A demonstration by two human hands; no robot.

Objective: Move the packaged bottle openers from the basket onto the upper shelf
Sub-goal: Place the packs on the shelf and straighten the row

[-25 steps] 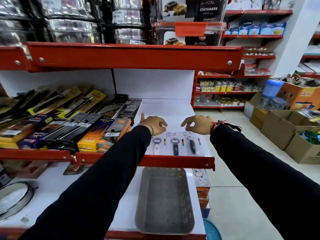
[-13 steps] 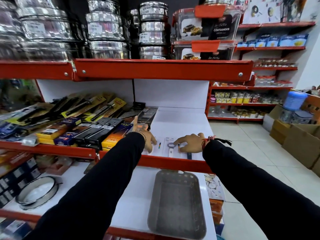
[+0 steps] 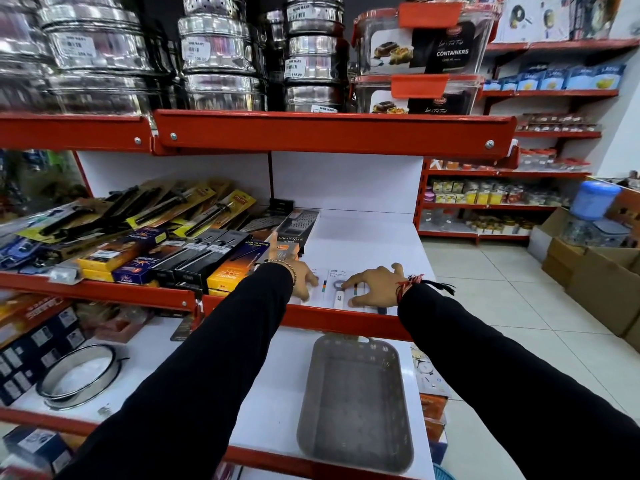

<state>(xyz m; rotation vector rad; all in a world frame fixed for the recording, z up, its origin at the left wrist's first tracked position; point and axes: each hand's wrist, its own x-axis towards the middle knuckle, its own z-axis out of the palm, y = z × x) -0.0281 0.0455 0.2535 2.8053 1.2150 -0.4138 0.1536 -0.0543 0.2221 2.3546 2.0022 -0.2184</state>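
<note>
Several packaged bottle openers (image 3: pixel 336 293) lie flat in a row at the front of the white upper shelf (image 3: pixel 363 237), behind its red lip. My left hand (image 3: pixel 302 275) rests palm-down on the leftmost package, fingers spread. My right hand (image 3: pixel 372 285) lies with spread fingers over the packages on the right, one white-handled opener showing between both hands. The grey plastic basket (image 3: pixel 356 400) stands on the lower shelf below, and nothing is visible inside it.
Boxed kitchen tools and carded utensils (image 3: pixel 166 244) fill the upper shelf to the left. Steel containers (image 3: pixel 221 53) stack on the shelf overhead. A round sieve (image 3: pixel 79 375) lies lower left. Cardboard boxes (image 3: pixel 595 278) line the tiled aisle at right.
Both hands came down from hovering over the packages and now press flat on them. The view has tilted up and moved closer to the shelf.
</note>
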